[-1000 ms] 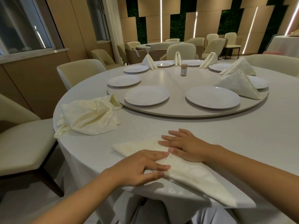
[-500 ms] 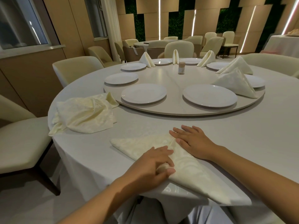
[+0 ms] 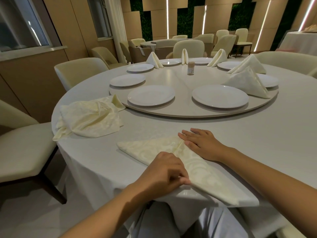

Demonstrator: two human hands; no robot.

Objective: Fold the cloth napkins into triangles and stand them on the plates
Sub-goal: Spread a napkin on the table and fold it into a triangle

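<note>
A cream napkin (image 3: 149,148) lies folded into a flat triangle at the table's near edge. My left hand (image 3: 164,174) pinches its near edge with fingers curled. My right hand (image 3: 202,145) lies flat on the napkin's far corner, fingers spread. A pile of unfolded napkins (image 3: 89,119) sits to the left. White plates stand on the round turntable: two bare ones (image 3: 151,95) (image 3: 219,96) nearest me. Folded napkins (image 3: 247,83) (image 3: 248,64) stand on the plates at the right, and others (image 3: 154,60) at the far side.
The turntable's rim (image 3: 188,114) is raised above the white tablecloth. A small brown jar (image 3: 190,68) stands at its centre. Cream chairs (image 3: 25,143) ring the table; one is close on my left. More tables stand behind.
My left hand slid toward the near edge and curled from flat into a pinch on the napkin. My right hand moved to the napkin's far corner, baring the left half.
</note>
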